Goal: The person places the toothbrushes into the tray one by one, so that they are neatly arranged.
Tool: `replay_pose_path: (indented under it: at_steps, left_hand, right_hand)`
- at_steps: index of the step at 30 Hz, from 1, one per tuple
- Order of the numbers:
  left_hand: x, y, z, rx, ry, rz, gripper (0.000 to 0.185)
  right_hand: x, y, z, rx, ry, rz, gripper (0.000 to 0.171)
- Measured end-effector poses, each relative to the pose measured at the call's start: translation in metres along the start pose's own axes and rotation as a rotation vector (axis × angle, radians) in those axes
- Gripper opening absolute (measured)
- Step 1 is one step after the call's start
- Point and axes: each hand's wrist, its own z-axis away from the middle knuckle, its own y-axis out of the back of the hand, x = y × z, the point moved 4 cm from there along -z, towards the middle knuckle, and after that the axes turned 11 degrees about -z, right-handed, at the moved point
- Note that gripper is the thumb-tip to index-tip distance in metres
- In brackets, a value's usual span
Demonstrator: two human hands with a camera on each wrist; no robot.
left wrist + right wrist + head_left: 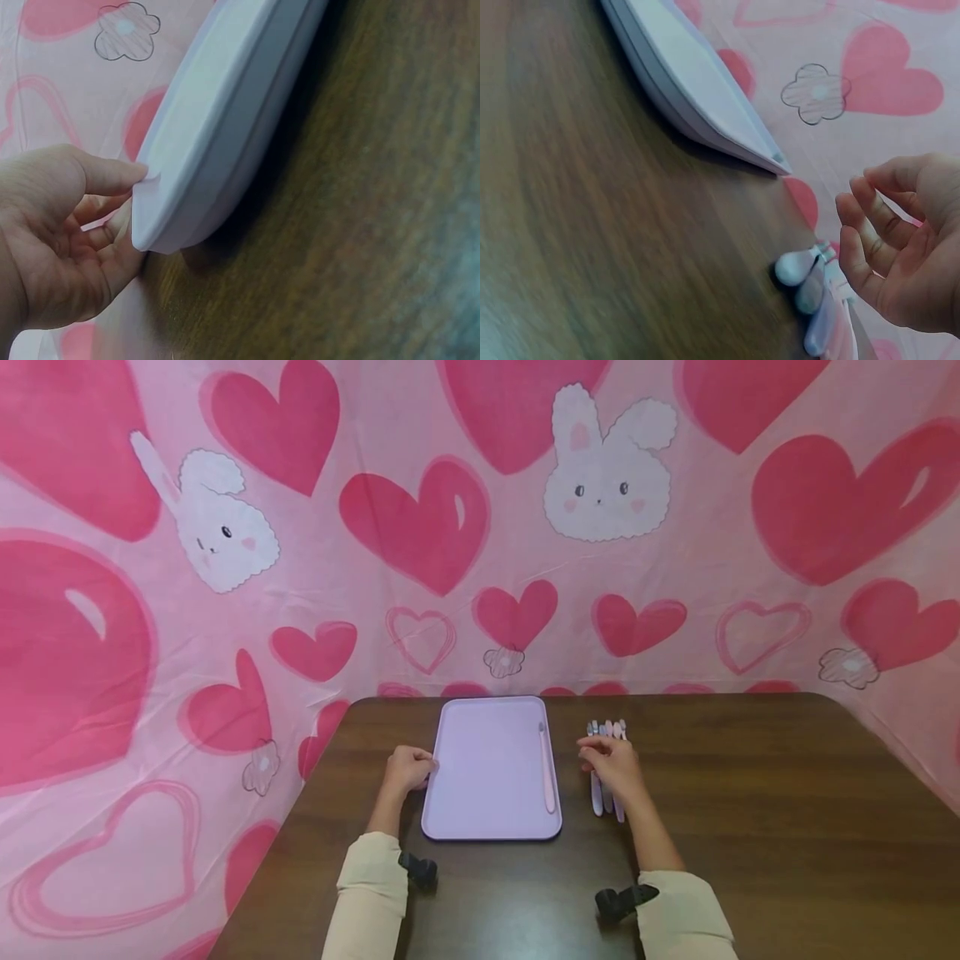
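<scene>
A lilac tray [487,760] lies flat on the dark wooden table. One pink spoon [548,772] lies along the tray's right side. My left hand [427,767] is at the tray's left rim. In the left wrist view the thumb [112,176] presses the rim of the tray [217,112] and the fingers curl against its edge. Several pastel spoons [607,731] lie side by side just right of the tray. My right hand [592,752] hovers over them with loosely curled fingers. In the right wrist view that hand [862,217] holds nothing above the spoon bowls [810,289].
The table [750,827] stretches bare to the right and toward me. A pink cloth [450,527] with hearts and rabbits hangs close behind its far edge and on both sides. Black camera mounts [417,868] sit on both wrists.
</scene>
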Motion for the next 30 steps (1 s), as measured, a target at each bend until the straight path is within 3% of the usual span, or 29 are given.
replay_pose_path:
  at_steps: [5, 12, 21, 26, 30]
  left_hand:
    - [0.000, -0.001, 0.000, -0.017, 0.003, 0.004, 0.020]
    - [0.001, 0.000, -0.001, -0.008, 0.000, 0.005, 0.021]
    - [0.000, 0.000, -0.001, 0.003, 0.002, 0.003, 0.021]
    - [0.002, 0.001, 0.001, -0.001, 0.001, 0.005, 0.021]
    - [0.003, 0.001, 0.002, 0.002, -0.004, 0.005, 0.021]
  right_hand:
    - [0.000, 0.013, 0.000, 0.028, -0.011, -0.028, 0.028]
    - [0.001, 0.036, 0.003, 0.024, -0.019, 0.027, 0.031]
    - [0.011, 0.060, 0.004, 0.067, -0.023, 0.161, 0.032]
    - [0.015, 0.070, 0.007, 0.100, 0.024, 0.293, 0.029]
    - [0.019, 0.074, 0.010, 0.103, 0.005, 0.371, 0.029]
